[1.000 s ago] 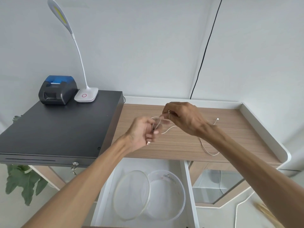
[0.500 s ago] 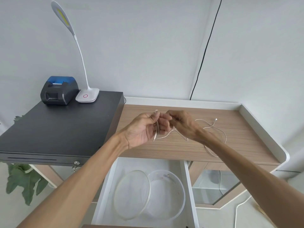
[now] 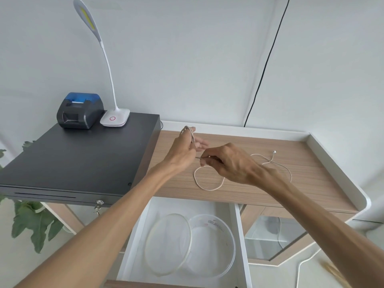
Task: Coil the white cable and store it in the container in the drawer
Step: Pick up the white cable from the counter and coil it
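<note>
Looping white cable (image 3: 207,185) round left hand (image 3: 182,151), right hand (image 3: 228,163) pinching it

White cable (image 3: 208,188) partly looped on desk

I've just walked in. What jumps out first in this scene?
Two bare hands meet over the wooden counter: the left hand has white cable looped on its fingers, and the right hand pinches the strand. Below, an open drawer holds a clear round container, its lid leaning beside it.
</note>
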